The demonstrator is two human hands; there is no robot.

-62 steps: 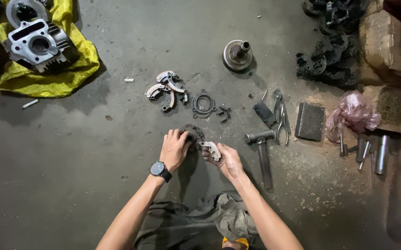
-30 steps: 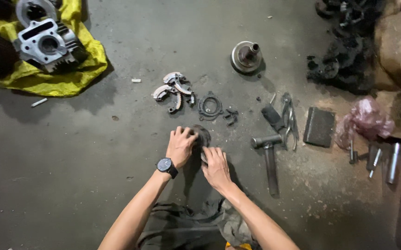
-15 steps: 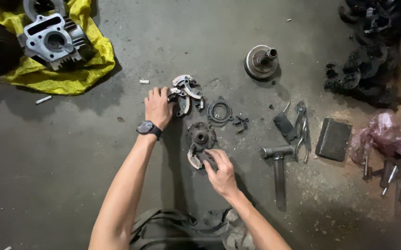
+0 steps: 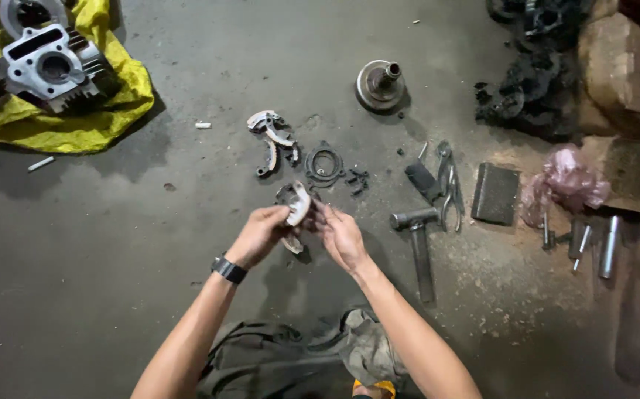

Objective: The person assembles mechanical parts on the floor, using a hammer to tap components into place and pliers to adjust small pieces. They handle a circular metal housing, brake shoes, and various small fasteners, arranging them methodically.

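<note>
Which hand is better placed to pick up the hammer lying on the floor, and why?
Probably the right hand: the hammer lies just beyond it on that side, while the left hand holds the curved metal shoe.

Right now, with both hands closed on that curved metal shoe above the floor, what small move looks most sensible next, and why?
Probably lower the curved shoe onto the round part lying directly beneath it. The left hand and right hand both pinch it from either side, just above that part, while two more curved shoes still lie loose on the concrete floor farther away.
</note>
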